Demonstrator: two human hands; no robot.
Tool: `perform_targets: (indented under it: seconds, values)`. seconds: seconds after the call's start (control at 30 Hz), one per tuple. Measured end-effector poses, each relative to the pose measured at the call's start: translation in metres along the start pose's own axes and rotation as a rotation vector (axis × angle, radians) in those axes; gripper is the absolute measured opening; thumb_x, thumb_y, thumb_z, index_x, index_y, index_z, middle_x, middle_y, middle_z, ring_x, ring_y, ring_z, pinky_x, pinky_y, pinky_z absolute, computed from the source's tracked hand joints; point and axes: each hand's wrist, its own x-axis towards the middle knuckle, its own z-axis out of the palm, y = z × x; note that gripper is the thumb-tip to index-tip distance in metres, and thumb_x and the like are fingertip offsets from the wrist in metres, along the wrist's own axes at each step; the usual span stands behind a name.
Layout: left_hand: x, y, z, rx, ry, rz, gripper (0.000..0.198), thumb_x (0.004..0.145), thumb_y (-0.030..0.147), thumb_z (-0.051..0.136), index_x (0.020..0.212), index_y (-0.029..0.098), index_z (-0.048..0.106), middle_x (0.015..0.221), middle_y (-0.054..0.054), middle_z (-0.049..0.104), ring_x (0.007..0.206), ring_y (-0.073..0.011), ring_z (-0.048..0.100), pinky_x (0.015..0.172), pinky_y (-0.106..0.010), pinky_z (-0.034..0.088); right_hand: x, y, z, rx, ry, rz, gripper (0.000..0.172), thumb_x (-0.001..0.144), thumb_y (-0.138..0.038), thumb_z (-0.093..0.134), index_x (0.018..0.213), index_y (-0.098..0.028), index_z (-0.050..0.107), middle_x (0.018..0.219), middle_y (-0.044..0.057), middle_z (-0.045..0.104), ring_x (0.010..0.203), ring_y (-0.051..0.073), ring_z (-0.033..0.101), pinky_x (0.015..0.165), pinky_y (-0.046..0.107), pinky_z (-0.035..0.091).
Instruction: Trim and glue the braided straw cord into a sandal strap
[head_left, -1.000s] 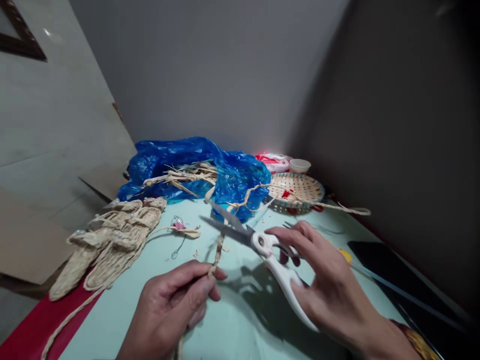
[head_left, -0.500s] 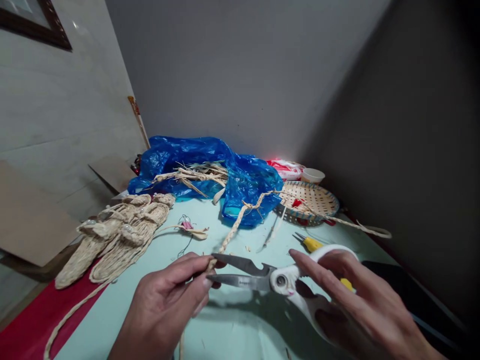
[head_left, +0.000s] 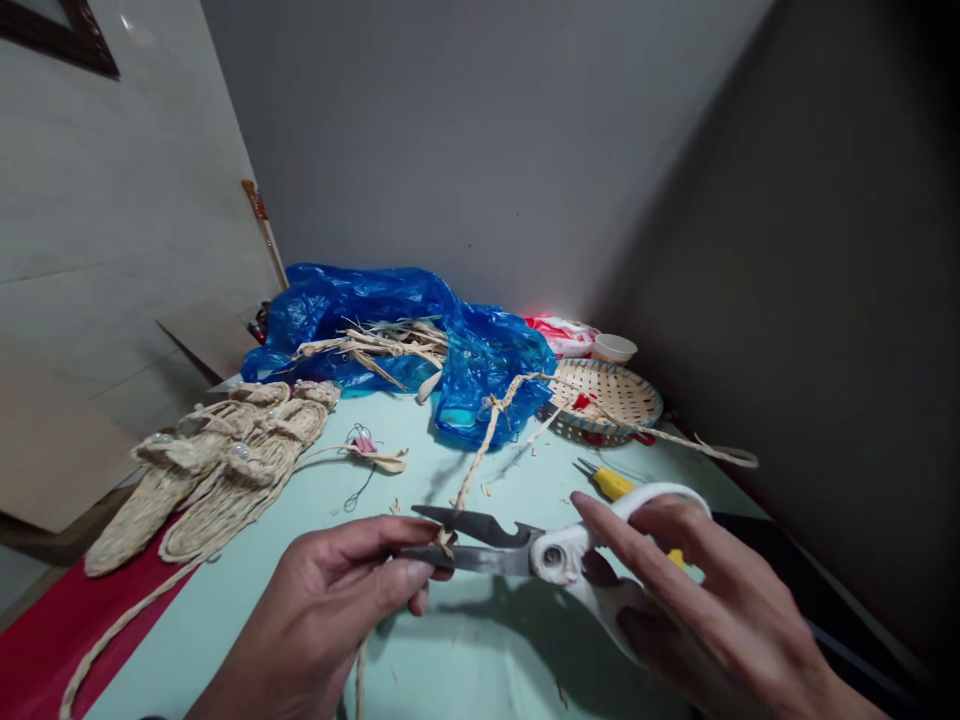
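White-handled scissors [head_left: 555, 556] are in my right hand [head_left: 720, 600], its fingers through and around the handle loops, the forefinger stretched along the top. Their metal blades stand a little apart, with a braided straw cord [head_left: 480, 460] between them. Thumb and fingers of my left hand [head_left: 337, 600] pinch the cord right at the blade tips. From there the cord runs up towards a blue plastic bag [head_left: 390, 290], and a thinner length hangs below my left hand. The piece inside my left fingers is mostly hidden.
Woven straw sandals [head_left: 232, 460] with beads lie at the left. Dried straw strands [head_left: 397, 345] spill from the blue bag. At the right are a bamboo basket [head_left: 622, 395], a small cup [head_left: 615, 348] and a yellow-handled tool [head_left: 613, 483]. Pink thread [head_left: 364, 445] lies mid-table.
The cord now sits deeper between the scissor blades, and a frayed bit shows there. More small scraps lie on the table. The whole view has shifted slightly.
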Motion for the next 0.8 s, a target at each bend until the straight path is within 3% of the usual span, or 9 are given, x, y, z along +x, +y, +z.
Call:
perform_targets:
  seconds: [0.13, 0.23, 0.43, 0.6, 0.8]
  values:
    - [-0.003, 0.001, 0.003, 0.030, 0.001, -0.027, 0.019, 0.062, 0.027, 0.085, 0.081, 0.023, 0.083, 0.084, -0.009, 0.078, 0.087, -0.0244, 0.066, 0.072, -0.029, 0.054, 0.001, -0.005, 0.001, 0.056, -0.012, 0.002, 0.067, 0.093, -0.006, 0.048, 0.154, -0.024, 0.027, 0.092, 0.007, 0.060, 0.078, 0.019, 0.061, 0.072, 0.031, 0.053]
    - [-0.003, 0.000, 0.003, 0.037, -0.003, -0.029, 0.022, 0.062, 0.027, 0.085, 0.083, 0.024, 0.084, 0.081, -0.009, 0.079, 0.081, -0.0222, 0.065, 0.072, -0.028, 0.054, 0.003, -0.009, 0.004, 0.091, 0.009, -0.011, 0.069, 0.093, -0.002, 0.048, 0.155, -0.021, 0.026, 0.086, 0.005, 0.059, 0.074, 0.018, 0.060, 0.068, 0.032, 0.051]
    - [-0.003, -0.003, 0.000, -0.004, -0.010, -0.025, 0.025, 0.062, 0.027, 0.086, 0.086, 0.024, 0.084, 0.080, -0.007, 0.079, 0.080, -0.0201, 0.065, 0.070, -0.024, 0.052, 0.005, -0.012, 0.010, 0.068, 0.082, -0.028, 0.063, 0.090, 0.002, 0.053, 0.149, -0.015, 0.038, 0.080, 0.004, 0.056, 0.070, 0.016, 0.054, 0.063, 0.032, 0.047]
    - [-0.003, -0.005, -0.002, -0.066, -0.029, -0.031, 0.022, 0.064, 0.025, 0.087, 0.085, 0.025, 0.083, 0.079, -0.003, 0.079, 0.083, -0.0175, 0.066, 0.073, -0.021, 0.051, 0.010, -0.013, 0.009, 0.042, 0.111, -0.069, 0.057, 0.092, 0.002, 0.048, 0.146, -0.012, 0.040, 0.075, 0.002, 0.055, 0.067, 0.015, 0.051, 0.060, 0.030, 0.043]
    - [0.002, -0.008, -0.004, -0.008, -0.029, -0.065, 0.015, 0.068, 0.025, 0.085, 0.082, 0.019, 0.080, 0.079, -0.005, 0.077, 0.081, -0.0171, 0.065, 0.076, -0.024, 0.049, 0.011, -0.014, 0.015, -0.022, 0.178, -0.085, 0.042, 0.088, 0.003, 0.051, 0.129, -0.008, 0.053, 0.067, -0.001, 0.050, 0.060, 0.013, 0.047, 0.054, 0.027, 0.035]
